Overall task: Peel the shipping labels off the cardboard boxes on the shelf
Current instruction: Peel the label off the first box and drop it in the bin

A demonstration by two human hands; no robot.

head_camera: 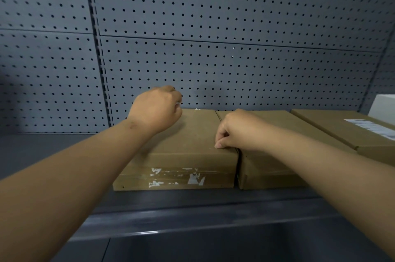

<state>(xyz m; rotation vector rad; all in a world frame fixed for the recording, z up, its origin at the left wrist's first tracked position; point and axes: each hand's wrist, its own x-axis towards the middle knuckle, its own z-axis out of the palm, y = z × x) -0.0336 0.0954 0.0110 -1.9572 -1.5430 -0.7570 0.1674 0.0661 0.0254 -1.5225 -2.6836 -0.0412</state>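
Three flat cardboard boxes lie side by side on the dark shelf (192, 204). The left box (192, 139) has a bare top and torn white label scraps under clear tape on its front face (177, 177). My left hand (156, 110) is curled above the box's far left corner, with a tiny white scrap at its fingertips. My right hand (235, 131) rests on the middle box (284, 120), fingers closed, thumb tip pressing at the left box's right edge. The right box (342, 131) carries a white shipping label (372, 126).
A grey pegboard wall (213, 26) closes the back of the shelf. A white box (384, 107) stands at the far right behind the right box. The shelf surface to the left of the boxes is bare. The shelf's front lip runs across below the boxes.
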